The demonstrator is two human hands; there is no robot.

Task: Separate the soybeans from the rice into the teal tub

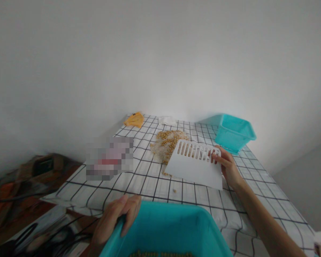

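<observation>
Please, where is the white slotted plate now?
In the head view, the plate is right of centre, held by the right hand and partly hiding the grain pile.

Front bin (173, 223) cut off below, pixelated item (111, 159) unclear, grains (167, 142) partly hidden

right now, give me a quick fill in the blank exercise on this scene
The right hand holds a ____ slotted board.
The left hand grips the nearer of ____ turquoise bins.
The tablecloth has ____ grid lines.
The farther bin stands on the ____ side of the grain pile.

Missing words: white; two; black; right.
</observation>
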